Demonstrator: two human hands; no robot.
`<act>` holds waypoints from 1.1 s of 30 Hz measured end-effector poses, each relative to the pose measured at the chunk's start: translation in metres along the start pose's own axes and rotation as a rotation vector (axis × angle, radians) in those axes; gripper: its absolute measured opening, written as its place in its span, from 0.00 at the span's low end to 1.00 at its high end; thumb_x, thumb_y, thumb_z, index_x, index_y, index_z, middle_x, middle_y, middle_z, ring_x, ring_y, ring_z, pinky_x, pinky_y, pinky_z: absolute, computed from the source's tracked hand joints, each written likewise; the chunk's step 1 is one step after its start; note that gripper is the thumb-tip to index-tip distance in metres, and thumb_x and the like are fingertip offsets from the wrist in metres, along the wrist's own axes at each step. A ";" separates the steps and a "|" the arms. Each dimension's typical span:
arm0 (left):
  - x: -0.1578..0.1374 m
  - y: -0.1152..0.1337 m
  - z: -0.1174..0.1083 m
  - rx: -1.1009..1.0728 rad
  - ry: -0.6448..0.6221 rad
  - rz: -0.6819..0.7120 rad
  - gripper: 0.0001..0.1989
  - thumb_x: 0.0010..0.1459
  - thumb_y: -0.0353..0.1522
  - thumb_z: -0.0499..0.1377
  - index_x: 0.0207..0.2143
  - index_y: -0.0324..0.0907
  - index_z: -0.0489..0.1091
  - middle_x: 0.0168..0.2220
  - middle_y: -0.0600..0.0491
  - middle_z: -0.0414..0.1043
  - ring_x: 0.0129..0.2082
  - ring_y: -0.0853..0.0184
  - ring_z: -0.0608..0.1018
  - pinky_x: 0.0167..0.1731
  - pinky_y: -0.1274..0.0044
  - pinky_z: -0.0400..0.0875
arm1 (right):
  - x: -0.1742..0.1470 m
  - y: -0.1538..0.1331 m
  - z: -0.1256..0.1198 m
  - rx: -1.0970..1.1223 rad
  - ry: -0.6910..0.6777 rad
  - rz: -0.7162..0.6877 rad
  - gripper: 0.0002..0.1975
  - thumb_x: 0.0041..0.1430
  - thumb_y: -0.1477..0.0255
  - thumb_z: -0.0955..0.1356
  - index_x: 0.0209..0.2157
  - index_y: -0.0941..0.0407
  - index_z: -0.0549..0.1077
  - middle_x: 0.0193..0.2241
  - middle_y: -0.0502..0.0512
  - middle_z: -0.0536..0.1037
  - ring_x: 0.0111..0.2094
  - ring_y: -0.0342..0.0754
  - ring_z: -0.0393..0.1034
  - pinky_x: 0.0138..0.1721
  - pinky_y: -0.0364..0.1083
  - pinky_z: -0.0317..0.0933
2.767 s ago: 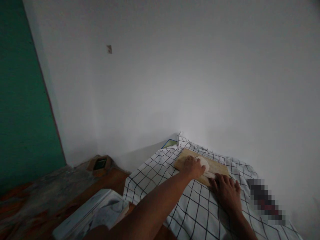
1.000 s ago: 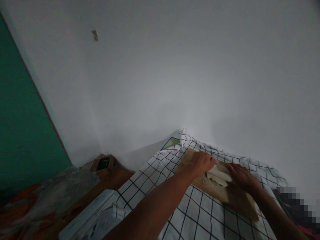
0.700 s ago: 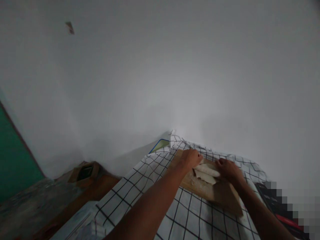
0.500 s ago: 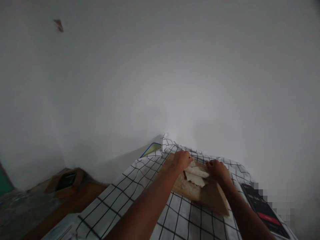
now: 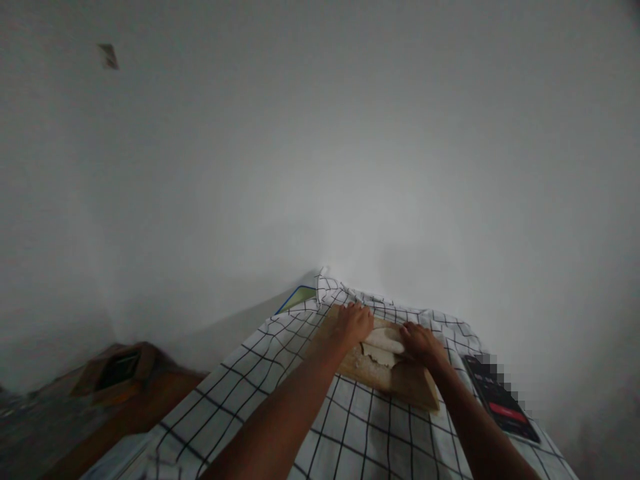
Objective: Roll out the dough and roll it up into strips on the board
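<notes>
A wooden board (image 5: pixel 367 373) dusted with flour lies askew on the table. Across it stretches a pale, floury roll of dough (image 5: pixel 386 339), with a flat, ragged-edged sheet of dough (image 5: pixel 379 356) on its near side. Whether a rolling pin is inside the roll, I cannot tell. My left hand (image 5: pixel 355 323) is curled over the roll's left end. At the other end, the fingers of my right hand (image 5: pixel 417 339) bend down over it. Both hands hide the tips of the roll.
A black-and-white checked cloth (image 5: pixel 260 373) covers the table, bunched up against the wall (image 5: pixel 320 147). At right lies a dark flat item with a red band (image 5: pixel 505 400), partly blurred out. A blue-edged green panel (image 5: pixel 297 297) stands behind; an open cardboard box (image 5: pixel 117 373) sits lower left.
My hands have come down onto the ends of the dough roll, from just beyond it. Less of the flat sheet shows now. The view has shifted slightly.
</notes>
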State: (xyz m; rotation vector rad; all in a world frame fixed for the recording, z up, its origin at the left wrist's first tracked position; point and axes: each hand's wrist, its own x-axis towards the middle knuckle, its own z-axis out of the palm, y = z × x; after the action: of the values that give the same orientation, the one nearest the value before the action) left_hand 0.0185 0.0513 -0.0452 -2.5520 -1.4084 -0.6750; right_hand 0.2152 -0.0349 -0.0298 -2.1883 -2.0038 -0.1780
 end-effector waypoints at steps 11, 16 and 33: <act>-0.024 -0.001 0.003 -0.005 0.116 0.067 0.12 0.68 0.33 0.57 0.48 0.41 0.79 0.46 0.40 0.80 0.51 0.51 0.77 0.52 0.57 0.70 | -0.018 0.001 0.018 0.075 -0.036 0.149 0.25 0.74 0.68 0.53 0.60 0.53 0.73 0.63 0.61 0.74 0.64 0.54 0.67 0.57 0.53 0.65; -0.030 -0.005 0.007 -0.010 0.095 0.129 0.13 0.68 0.32 0.57 0.48 0.39 0.79 0.45 0.41 0.81 0.49 0.54 0.79 0.53 0.61 0.71 | -0.031 -0.003 0.021 0.135 0.012 0.166 0.25 0.74 0.66 0.52 0.60 0.51 0.73 0.63 0.57 0.73 0.63 0.55 0.68 0.58 0.54 0.64; -0.094 -0.006 -0.003 0.014 0.116 0.311 0.15 0.73 0.33 0.52 0.52 0.42 0.77 0.58 0.41 0.77 0.58 0.55 0.77 0.60 0.60 0.71 | -0.101 -0.038 0.014 0.056 0.138 0.164 0.23 0.77 0.63 0.54 0.55 0.52 0.76 0.60 0.61 0.75 0.63 0.55 0.66 0.53 0.50 0.64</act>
State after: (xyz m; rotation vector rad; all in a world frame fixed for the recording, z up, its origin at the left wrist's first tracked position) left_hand -0.0307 -0.0178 -0.0856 -2.5924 -0.9487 -0.7398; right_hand 0.1674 -0.1274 -0.0621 -2.2268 -1.7282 -0.2402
